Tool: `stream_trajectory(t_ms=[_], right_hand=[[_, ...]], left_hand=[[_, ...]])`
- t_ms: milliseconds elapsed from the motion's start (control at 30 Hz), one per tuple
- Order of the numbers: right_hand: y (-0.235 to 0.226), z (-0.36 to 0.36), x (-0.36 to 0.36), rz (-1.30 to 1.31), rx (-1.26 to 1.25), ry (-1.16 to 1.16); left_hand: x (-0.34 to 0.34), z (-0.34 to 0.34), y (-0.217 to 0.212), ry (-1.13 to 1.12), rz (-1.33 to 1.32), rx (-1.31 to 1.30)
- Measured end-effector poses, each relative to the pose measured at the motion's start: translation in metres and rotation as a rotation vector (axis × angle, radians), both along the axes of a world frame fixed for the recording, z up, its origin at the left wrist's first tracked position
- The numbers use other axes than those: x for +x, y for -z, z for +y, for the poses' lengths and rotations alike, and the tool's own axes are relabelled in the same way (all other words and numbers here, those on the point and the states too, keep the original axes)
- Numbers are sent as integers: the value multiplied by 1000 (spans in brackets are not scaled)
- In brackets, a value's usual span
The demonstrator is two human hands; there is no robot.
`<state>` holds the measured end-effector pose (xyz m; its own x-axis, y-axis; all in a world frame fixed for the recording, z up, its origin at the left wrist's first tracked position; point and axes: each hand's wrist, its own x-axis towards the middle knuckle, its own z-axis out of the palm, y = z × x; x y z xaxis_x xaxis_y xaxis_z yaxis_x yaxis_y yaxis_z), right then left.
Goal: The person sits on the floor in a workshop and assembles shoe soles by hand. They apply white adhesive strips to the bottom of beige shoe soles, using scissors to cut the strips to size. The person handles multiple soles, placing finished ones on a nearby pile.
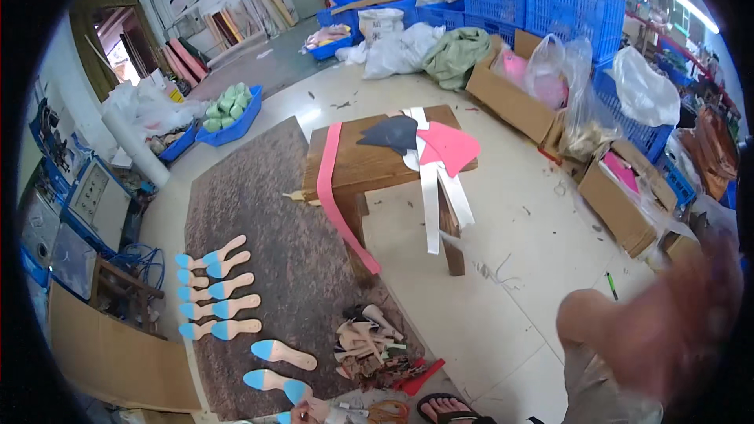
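At the lower edge, the fingertips of my left hand (301, 414) are on a beige insole with a blue end (295, 391) and seem to pinch it; the rest of that hand is cut off. My right hand (679, 322) is raised at the right, smeared by motion, so its fingers cannot be made out. More insoles with blue ends (236, 330) lie in overlapping pairs on the brown mat (259, 180). A single insole (284, 355) lies nearer. Beside it is a heap of beige and dark scraps (373, 345) with a red strip (419, 377).
A wooden bench (353, 157) stands ahead, with pink strips (338, 196), a dark grey piece (390, 133) and white strips (430, 212) draped on it. Cardboard boxes (616, 204) and blue crates (542, 0) line the right. My sandalled foot (448, 408) is below.
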<state>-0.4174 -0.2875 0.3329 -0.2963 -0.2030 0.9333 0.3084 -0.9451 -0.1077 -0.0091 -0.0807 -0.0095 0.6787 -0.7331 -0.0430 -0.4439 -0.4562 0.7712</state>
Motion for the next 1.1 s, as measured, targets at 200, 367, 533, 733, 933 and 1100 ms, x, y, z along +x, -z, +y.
stream_trajectory(t_ms=[200, 367, 533, 733, 933, 1100], right_hand=[[53, -236, -1, 1087, 679, 720], [88, -309, -9, 1492, 917, 617], [59, -296, -3, 1441, 1121, 484], [35, -318, -14, 804, 1176, -183], [53, -336, 43, 747, 1220, -271], [51, -357, 148, 822, 1143, -353]], left_hand=[[22, 51, 134, 115, -33, -229], [10, 42, 148, 96, 56, -45], [24, 32, 117, 122, 129, 25], [79, 39, -2, 280, 334, -115], [-23, -53, -257, 761, 899, -432], [-82, -59, -286, 743, 996, -518]])
